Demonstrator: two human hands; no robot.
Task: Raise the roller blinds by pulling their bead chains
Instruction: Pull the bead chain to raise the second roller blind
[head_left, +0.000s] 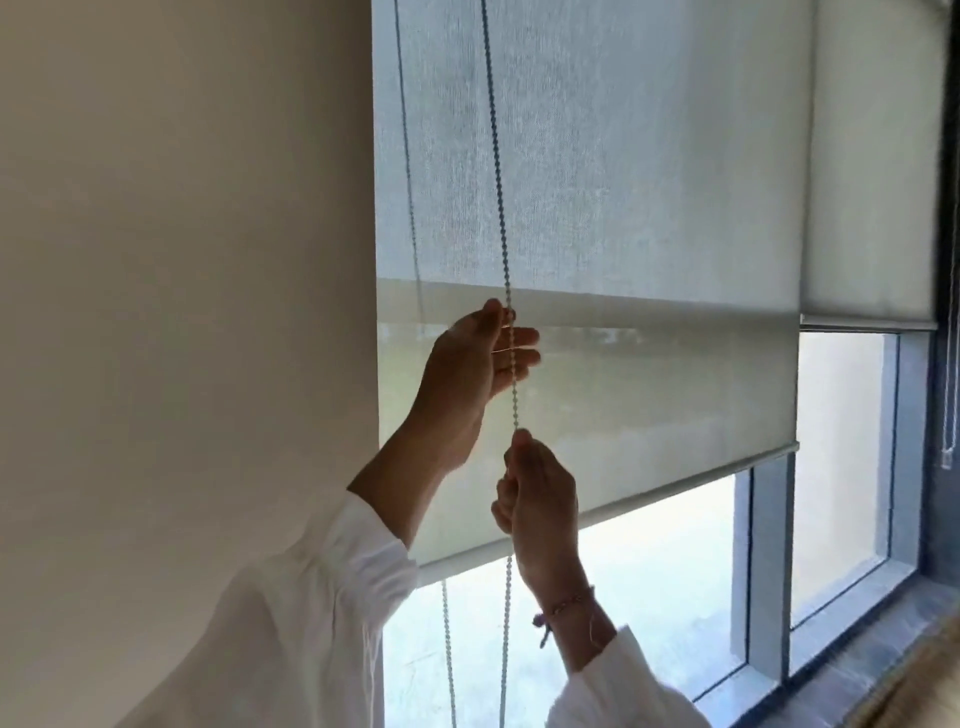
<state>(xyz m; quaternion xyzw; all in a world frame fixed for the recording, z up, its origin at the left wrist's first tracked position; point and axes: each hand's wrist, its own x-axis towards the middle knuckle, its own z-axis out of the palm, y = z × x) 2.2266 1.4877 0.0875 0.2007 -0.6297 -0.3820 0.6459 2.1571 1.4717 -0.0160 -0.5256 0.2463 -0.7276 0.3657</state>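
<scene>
Window (836, 457), blind (623, 208), hands on chain (496, 171)

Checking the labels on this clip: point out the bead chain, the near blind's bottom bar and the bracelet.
bead chain (497, 171): head view, front strand above the hands.
bottom bar (675, 491): head view, middle of the near blind's bar.
bracelet (569, 605): head view, band on the right wrist.

Backlit by daylight through the window (639, 618), blown out to near white below the roller blind (597, 208). Glow diffused softly through the fabric. Both hands in shadow against the glare. Wall (182, 260) evenly dim. Slightly soft throughout, with wide-angle bending at the right edge.
</scene>
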